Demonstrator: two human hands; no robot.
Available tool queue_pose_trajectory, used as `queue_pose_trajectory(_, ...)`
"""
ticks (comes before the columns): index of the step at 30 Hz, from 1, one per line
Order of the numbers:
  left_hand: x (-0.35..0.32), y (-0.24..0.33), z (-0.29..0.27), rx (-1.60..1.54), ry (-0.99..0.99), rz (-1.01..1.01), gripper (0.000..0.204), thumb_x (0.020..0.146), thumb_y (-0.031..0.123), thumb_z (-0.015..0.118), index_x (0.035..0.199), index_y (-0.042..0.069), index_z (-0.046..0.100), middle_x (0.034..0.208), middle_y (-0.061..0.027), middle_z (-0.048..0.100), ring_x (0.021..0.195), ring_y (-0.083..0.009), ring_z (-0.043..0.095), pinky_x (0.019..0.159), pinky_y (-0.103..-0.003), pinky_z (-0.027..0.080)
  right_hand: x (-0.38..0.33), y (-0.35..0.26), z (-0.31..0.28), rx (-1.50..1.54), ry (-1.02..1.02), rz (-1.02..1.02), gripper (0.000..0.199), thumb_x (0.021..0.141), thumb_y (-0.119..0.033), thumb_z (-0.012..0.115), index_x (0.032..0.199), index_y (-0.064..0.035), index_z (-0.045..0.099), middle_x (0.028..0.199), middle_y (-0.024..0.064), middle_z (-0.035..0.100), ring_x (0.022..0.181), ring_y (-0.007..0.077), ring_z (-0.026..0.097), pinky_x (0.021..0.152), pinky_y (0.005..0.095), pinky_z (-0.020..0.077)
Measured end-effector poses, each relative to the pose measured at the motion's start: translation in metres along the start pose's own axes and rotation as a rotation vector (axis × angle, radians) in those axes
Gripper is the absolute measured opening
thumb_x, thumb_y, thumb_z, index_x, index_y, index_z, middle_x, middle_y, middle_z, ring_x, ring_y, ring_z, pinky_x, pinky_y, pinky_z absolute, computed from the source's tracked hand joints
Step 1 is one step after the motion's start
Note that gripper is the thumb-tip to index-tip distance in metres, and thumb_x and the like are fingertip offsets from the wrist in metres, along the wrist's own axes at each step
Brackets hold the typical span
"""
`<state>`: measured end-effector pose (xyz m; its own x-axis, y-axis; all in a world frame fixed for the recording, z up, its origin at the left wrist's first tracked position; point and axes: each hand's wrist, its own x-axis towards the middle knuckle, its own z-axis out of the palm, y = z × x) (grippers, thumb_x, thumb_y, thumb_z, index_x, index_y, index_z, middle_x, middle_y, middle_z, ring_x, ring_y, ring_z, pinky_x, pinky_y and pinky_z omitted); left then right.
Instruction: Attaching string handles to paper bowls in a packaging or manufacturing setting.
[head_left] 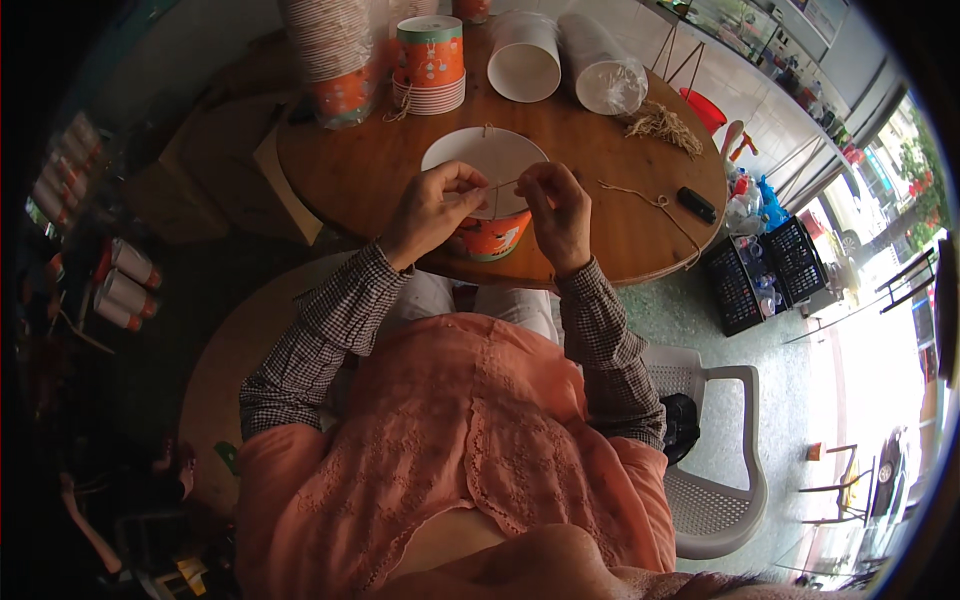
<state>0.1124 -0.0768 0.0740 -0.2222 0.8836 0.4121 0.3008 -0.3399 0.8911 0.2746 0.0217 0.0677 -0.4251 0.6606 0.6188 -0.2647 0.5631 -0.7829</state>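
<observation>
- At the near edge of the round wooden table (400,170), an orange paper bucket (493,232) with a white inside stands just in front of the person.
- Left hand (432,208) is over the bucket's near rim, its fingertips pressed together on a thin string (503,183).
- Right hand (556,205) is just beside it, thumb and forefinger pinching the same string, which spans the short gap between the hands.
- Farther back stand stacked orange cups (430,62), a white bucket (525,58) on its side, and a bundle of strings (662,124).
- A small black object (697,204) lies near the table's right edge.
</observation>
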Motion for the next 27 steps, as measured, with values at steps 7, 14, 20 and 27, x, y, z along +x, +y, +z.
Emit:
queue_pose_trajectory(7, -0.002, 0.025, 0.000, -0.297, 0.033, -0.120, 0.013, 0.089, 0.006, 0.058, 0.100, -0.001, 0.061, 0.091, -0.0065, 0.066, 0.085, -0.0107, 0.062, 0.079, -0.023, 0.049, 0.002, -0.038, -0.005, -0.365, -0.115, -0.378, 0.010, 0.080, 0.002, 0.060, 0.090, -0.0025, 0.059, 0.089, 0.0111, 0.059, 0.082, 0.0274, 0.062, 0.073, 0.0330, 0.0500)
queue_pose_trajectory(14, -0.002, 0.029, 0.013, -0.386, 0.042, -0.054, 0.017, 0.088, 0.004, 0.059, 0.104, -0.001, 0.061, 0.095, -0.0037, 0.066, 0.088, -0.0090, 0.060, 0.079, -0.022, 0.047, 0.006, -0.047, 0.000, -0.380, -0.166, -0.400, 0.013, 0.079, -0.001, 0.063, 0.091, -0.0052, 0.062, 0.092, 0.0109, 0.057, 0.083, 0.0286, 0.060, 0.071, 0.0361, 0.0499)
queue_pose_trajectory(20, -0.002, 0.017, 0.018, -0.091, 0.030, 0.087, 0.014, 0.088, 0.005, 0.060, 0.101, -0.001, 0.061, 0.094, -0.0032, 0.066, 0.088, -0.0068, 0.059, 0.077, -0.021, 0.047, 0.008, -0.039, 0.001, -0.429, -0.142, -0.357, 0.013, 0.080, -0.001, 0.065, 0.093, -0.0031, 0.063, 0.093, 0.0095, 0.058, 0.086, 0.0231, 0.061, 0.075, 0.0315, 0.0492)
queue_pose_trajectory(27, -0.005, 0.013, 0.016, -0.164, 0.115, 0.120, 0.013, 0.094, 0.011, 0.057, 0.099, 0.000, 0.060, 0.092, -0.0020, 0.065, 0.086, -0.0065, 0.059, 0.079, -0.022, 0.047, 0.010, -0.025, 0.000, 0.086, -0.205, 0.032, 0.017, 0.089, 0.000, 0.052, 0.104, 0.0003, 0.061, 0.097, 0.0069, 0.066, 0.083, 0.0139, 0.063, 0.075, 0.0278, 0.0510)
